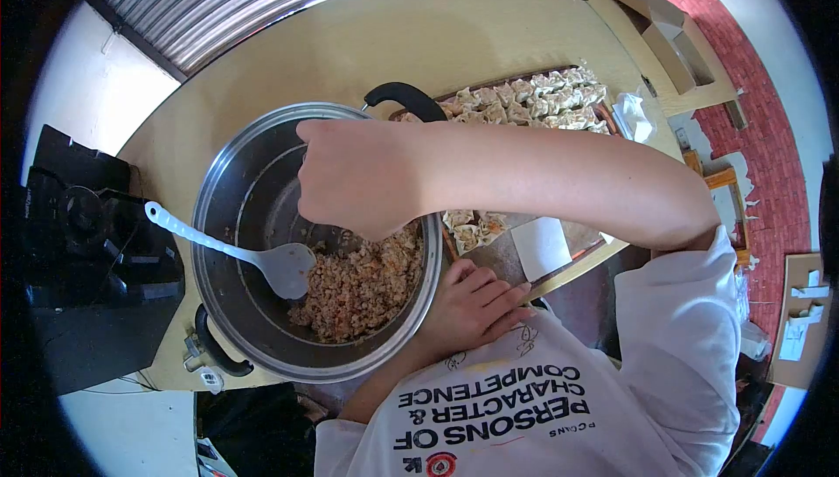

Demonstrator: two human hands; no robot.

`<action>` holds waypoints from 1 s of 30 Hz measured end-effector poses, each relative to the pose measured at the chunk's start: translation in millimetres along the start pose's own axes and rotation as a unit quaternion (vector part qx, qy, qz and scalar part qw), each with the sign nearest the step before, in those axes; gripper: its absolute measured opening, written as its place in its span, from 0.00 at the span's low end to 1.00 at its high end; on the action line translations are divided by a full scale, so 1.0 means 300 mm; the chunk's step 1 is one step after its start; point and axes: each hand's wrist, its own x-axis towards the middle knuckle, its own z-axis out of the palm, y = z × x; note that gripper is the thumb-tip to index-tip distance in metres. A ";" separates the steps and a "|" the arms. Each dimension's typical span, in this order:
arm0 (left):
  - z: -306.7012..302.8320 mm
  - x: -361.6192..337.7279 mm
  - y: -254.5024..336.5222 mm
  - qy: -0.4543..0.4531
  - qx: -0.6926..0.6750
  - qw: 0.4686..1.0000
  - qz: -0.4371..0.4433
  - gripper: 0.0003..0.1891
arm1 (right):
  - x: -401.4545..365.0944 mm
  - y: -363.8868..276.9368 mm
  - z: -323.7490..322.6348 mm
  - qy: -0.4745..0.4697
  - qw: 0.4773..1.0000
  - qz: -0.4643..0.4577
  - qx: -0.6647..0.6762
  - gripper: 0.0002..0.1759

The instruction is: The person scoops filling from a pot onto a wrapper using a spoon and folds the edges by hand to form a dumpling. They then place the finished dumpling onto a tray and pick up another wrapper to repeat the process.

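Observation:
A large metal pot (432, 298) holds a heap of crumbly brown filling with orange bits (363, 289). A pale blue rice paddle (284, 269) leans inside it, its handle over the left rim. My right hand (358, 176) is over the pot, fingers curled closed; what they hold, if anything, is hidden beneath the hand. My left hand (479, 302) lies by the table edge, fingers stretched out and nothing visible in them. Near it is a white square stack (540, 248), perhaps wrappers. Folded dumplings (524, 97) stand in rows on a tray, partly covered by my right forearm.
Black equipment (100, 267) stands left of the pot. The pot's black handles (404, 97) stick out at upper right and lower left. A crumpled white plastic piece (636, 119) lies by the tray's right end. An open cardboard box (669, 36) sits at the far right.

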 end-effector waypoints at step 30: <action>0.005 0.000 -0.005 0.009 0.008 1.000 0.011 0.20 | -0.138 0.015 -0.008 0.038 0.969 0.153 0.190 0.06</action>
